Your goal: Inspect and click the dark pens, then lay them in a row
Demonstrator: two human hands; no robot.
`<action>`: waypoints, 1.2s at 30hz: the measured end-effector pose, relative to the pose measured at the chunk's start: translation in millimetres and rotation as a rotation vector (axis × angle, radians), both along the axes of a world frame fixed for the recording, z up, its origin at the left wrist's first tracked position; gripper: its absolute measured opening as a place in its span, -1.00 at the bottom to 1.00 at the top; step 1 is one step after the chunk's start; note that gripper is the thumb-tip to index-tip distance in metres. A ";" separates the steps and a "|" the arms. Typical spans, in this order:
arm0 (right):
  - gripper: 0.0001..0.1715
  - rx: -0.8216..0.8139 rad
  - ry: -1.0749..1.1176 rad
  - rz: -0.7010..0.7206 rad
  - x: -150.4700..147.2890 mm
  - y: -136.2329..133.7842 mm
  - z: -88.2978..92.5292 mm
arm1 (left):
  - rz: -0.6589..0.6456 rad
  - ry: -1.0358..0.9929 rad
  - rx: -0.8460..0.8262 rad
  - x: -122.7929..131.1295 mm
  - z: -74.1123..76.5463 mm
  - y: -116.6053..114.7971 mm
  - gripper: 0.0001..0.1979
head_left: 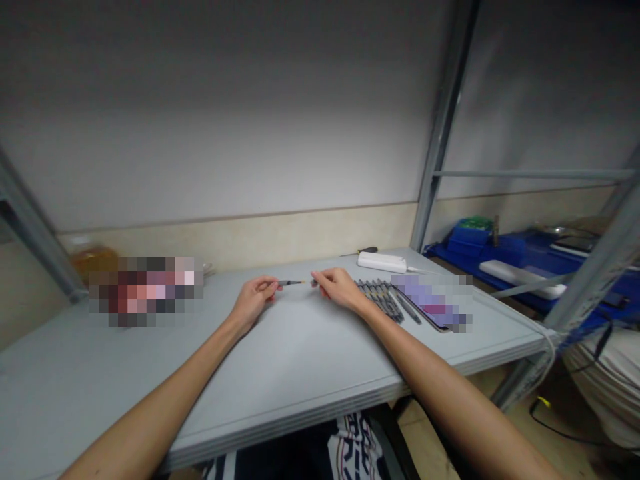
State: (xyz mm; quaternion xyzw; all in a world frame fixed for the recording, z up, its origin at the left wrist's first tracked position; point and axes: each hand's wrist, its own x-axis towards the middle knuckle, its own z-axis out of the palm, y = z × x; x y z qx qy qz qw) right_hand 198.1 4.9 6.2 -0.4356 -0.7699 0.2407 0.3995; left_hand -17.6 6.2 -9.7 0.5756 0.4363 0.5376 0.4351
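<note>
Pinched in my left hand [256, 300] is a slim dark pen [291, 283] with its tip pointing right. My right hand [336, 287] is closed a short way to the right, its fingertips around a small dark piece [314, 283] that looks like a pen cap. A gap separates that piece from the pen's tip. Just right of my right hand, several dark pens [381, 298] lie side by side on the grey table [310, 353]. One more pen [409, 308] rests a little apart from that row.
A blurred-out flat item [430, 303] lies right of the pens. Behind are a white power strip [382, 261] and a screwdriver [369, 251]. A pixelated object [150, 293] and a container of amber liquid [95, 260] stand at left. A metal post [443, 127] rises at the table's back right.
</note>
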 end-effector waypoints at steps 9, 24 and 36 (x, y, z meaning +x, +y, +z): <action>-0.46 -0.036 -0.033 0.039 0.0 -1.6 0.5 | 0.023 -0.029 -0.009 4.3 3.0 -1.1 -0.55; -0.46 -0.033 -0.054 0.009 0.3 -2.1 2.2 | 0.050 -0.070 -0.022 3.3 1.6 0.8 -0.61; -0.62 0.012 -0.081 0.056 1.3 1.7 -1.5 | 0.038 0.018 0.086 4.3 5.8 -6.4 -0.66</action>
